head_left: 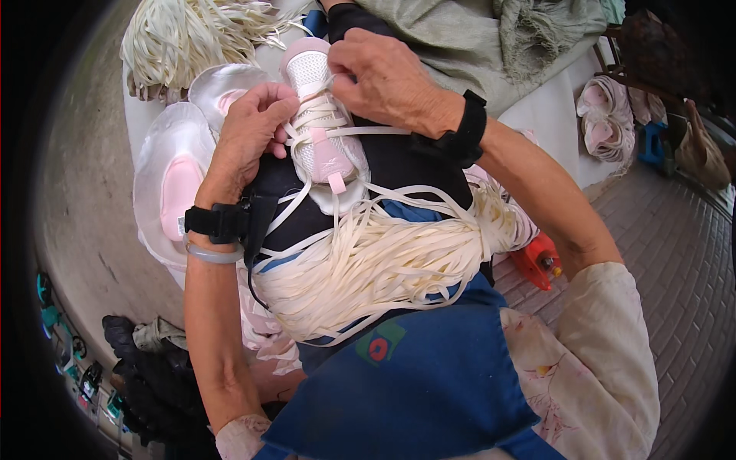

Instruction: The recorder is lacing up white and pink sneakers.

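A white and pink shoe upper (310, 70) rests over my dark-clad legs, its pink pull tab toward me. White flat shoelace (318, 120) crosses its front in several rows, with loose lengths trailing to both sides. My left hand (257, 123) is closed at the left edge of the lacing, thumb and forefinger pinching the lace. On the other side, my right hand (391, 83) is closed round a lace near the upper rows; its fingertips are partly hidden. A thick bundle of cream laces (376, 257) lies across my lap, over the blue apron (399, 391).
White and pink shoe uppers (149, 165) lie at my left. Another lace bundle (188, 42) sits at the far left, and a grey-green sack (452, 50) at the far side. Stacked pink pieces (606, 115) stand far right. A red object (539, 261) is beside my lap.
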Tool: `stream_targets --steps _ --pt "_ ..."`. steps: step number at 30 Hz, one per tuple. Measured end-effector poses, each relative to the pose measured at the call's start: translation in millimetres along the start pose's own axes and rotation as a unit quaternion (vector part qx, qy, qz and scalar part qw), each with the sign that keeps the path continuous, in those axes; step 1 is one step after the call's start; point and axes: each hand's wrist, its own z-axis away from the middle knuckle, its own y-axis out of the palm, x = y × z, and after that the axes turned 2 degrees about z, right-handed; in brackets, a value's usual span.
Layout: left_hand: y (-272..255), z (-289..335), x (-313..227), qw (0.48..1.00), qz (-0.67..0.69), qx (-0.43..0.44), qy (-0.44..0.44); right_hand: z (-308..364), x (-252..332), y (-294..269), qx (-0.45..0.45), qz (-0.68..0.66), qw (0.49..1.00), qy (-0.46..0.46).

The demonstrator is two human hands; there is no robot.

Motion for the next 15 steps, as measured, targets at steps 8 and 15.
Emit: stream_targets --steps 8,15 --pt "3.6 15.3 -3.0 0.995 -0.078 -0.058 0.035 12.7 -10.9 -3.3 -0.001 -0.084 0.995 0.056" --pt "10.8 25.5 -4.1 0.985 -0.15 -0.056 0.063 20.0 -12.9 1.6 -0.003 -0.079 0.993 0.088"
